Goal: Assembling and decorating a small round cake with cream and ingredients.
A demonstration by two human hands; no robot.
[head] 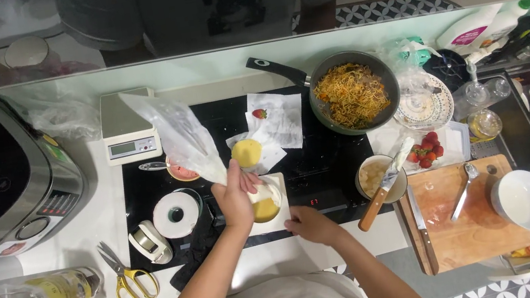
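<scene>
While the black pan [354, 94] at the back holds yellow noodles, a small bowl [377, 178] near the wooden board [463, 217] holds a pale cream with a knife in it, and the white bowl [525, 198] looks empty. The piping bag [182, 137] is clear plastic, wide above and narrow below, over the white plate [272, 204] on the surface. The left hand [236, 199] is closed around its narrow end. The right hand [312, 224] lies curled at the plate's edge.

scale [127, 126] behind tape roll [176, 215], pan [355, 93] right
</scene>
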